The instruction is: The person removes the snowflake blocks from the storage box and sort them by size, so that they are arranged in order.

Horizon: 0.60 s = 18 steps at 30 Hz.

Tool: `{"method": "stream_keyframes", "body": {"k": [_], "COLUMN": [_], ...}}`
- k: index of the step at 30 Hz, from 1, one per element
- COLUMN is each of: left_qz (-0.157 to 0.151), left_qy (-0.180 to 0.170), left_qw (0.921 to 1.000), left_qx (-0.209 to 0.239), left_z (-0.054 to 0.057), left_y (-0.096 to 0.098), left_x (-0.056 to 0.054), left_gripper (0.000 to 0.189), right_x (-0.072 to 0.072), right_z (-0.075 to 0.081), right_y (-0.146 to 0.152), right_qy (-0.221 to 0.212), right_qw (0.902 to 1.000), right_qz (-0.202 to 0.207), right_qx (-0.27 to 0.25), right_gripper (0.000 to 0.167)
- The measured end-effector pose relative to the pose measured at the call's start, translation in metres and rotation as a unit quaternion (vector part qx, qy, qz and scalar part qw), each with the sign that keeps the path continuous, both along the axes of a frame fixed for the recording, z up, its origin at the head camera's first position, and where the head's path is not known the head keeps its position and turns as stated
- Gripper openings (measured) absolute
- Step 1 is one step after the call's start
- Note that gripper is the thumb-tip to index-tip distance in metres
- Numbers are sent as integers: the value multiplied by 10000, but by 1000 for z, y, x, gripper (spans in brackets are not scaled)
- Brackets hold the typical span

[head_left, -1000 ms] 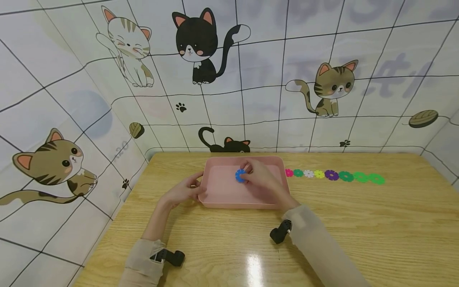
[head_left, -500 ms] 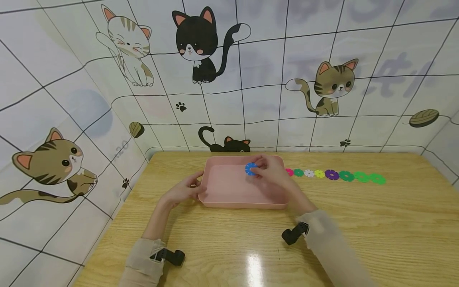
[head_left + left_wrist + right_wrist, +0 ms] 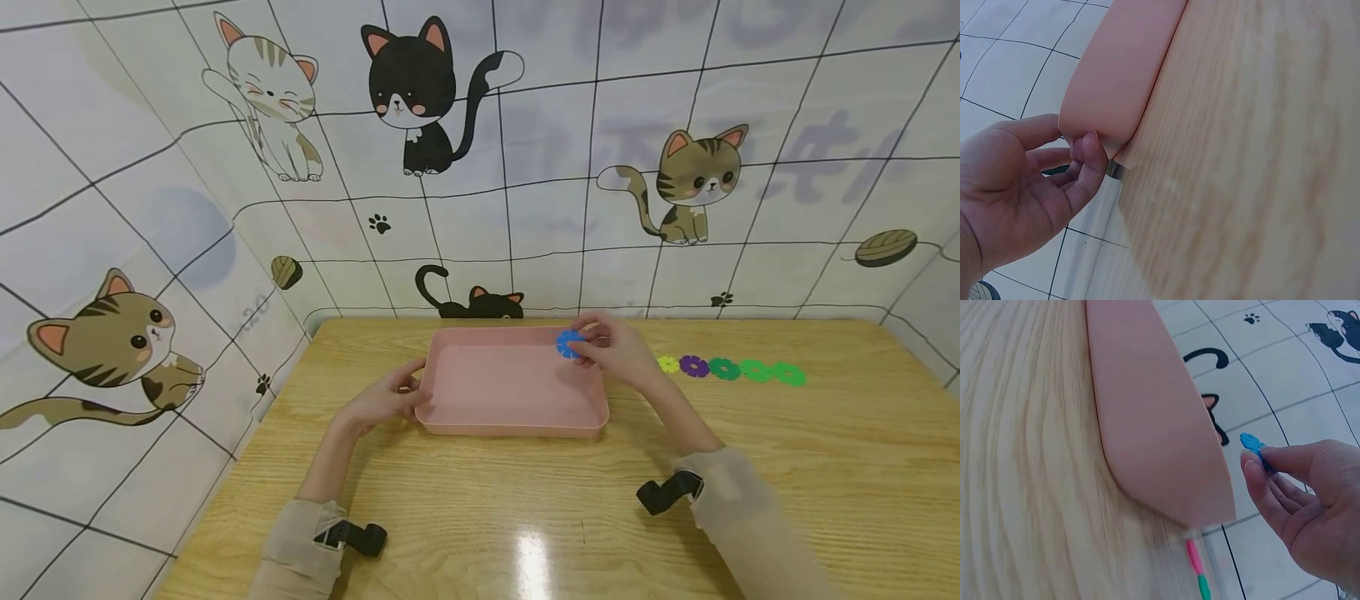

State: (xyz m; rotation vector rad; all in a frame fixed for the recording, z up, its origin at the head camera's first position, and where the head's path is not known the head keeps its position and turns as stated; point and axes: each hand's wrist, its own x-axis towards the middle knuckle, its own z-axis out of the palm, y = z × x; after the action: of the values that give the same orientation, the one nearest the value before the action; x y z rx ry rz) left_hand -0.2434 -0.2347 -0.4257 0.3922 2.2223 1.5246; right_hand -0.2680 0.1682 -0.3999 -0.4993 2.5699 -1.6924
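Observation:
My right hand point(image 3: 618, 354) pinches a blue snowflake-shaped plastic disc point(image 3: 567, 344) between thumb and fingers. It hangs over the back right corner of a shallow pink tray point(image 3: 495, 383). In the right wrist view the disc point(image 3: 1250, 442) shows edge-on, beyond the tray's outer wall point(image 3: 1147, 425). At the tray's left side my left hand point(image 3: 378, 400) grips the edge; the left wrist view shows its curled fingers against the tray's corner point(image 3: 1100, 119). The tray's inside shows no other discs.
Right of the tray a row of linked discs runs along the wooden table point(image 3: 480, 500): yellow point(image 3: 668, 364), purple point(image 3: 693, 366), dark green point(image 3: 723, 368) and light green point(image 3: 752, 370). My right hand hides its left part; a pink disc point(image 3: 1194, 556) shows there in the right wrist view. A cat-print wall point(image 3: 555, 208) stands behind.
My right hand has carried the blue disc rightward and slightly back, from over the tray's middle to its back right corner, now covering the row's left end. The left hand and tray have stayed put.

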Motion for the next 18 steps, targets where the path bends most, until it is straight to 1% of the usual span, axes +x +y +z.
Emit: {"method": "stream_keyframes", "body": {"k": [3, 7, 12, 16, 18], "left_qz": [4, -20, -31, -9, 2], "left_qy": [-2, -2, 24, 32, 29], "left_qw": [10000, 10000, 10000, 10000, 10000], "left_qx": [3, -1, -16, -54, -53], "left_z": [0, -1, -2, -3, -2], "left_y": [0, 0, -1, -1, -1], "left_x": [0, -1, -2, -2, -2], "left_gripper": [71, 70, 69, 70, 69], "right_x": [2, 6, 8, 8, 8], "right_z": [0, -1, -6, -14, -18], "right_y": [16, 38, 67, 93, 107], "right_qy": [191, 298, 274, 357, 364], "right_qw": [9991, 9974, 9984, 9983, 9978], "right_qz": [-187, -338, -325, -408, -512], "right_qx": [315, 558, 368, 214, 225], "right_gripper": [33, 32, 33, 33, 33]}}
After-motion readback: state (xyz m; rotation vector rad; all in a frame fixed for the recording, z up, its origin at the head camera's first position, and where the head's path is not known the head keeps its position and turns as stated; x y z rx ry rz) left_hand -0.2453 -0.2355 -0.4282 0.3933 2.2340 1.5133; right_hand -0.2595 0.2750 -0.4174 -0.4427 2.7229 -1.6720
